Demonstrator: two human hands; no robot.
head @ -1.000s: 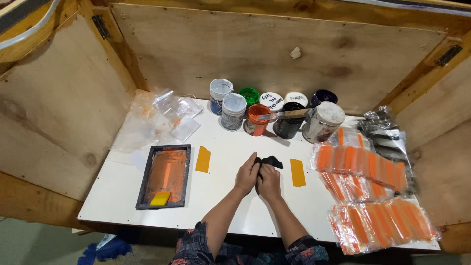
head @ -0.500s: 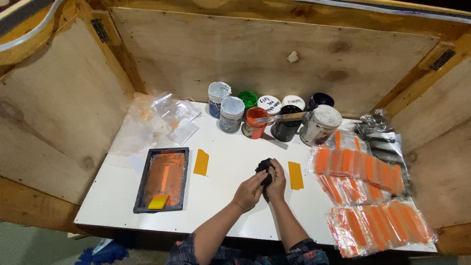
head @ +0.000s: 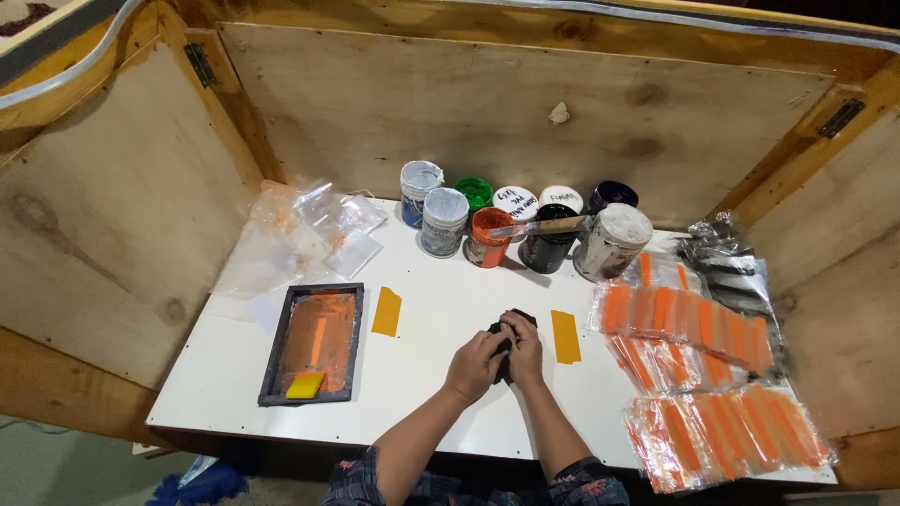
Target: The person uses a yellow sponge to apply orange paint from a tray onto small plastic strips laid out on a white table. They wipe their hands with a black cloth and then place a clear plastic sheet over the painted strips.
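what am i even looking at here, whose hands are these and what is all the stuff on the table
There is no machine here. A person wears a camera on the head, so you look down at that person's own two arms. The left hand and right hand meet at the middle of a white table boxed in by plywood walls, and together they grip a small black object; what it is cannot be told.

At the back stands a cluster of paint jars, with a stick laid across one. On the left lies a dark framed screen smeared orange, with a yellow scraper on it, and clear plastic bags behind it. Two yellow-orange strips lie flat beside the hands. On the right are clear packets of orange pieces.
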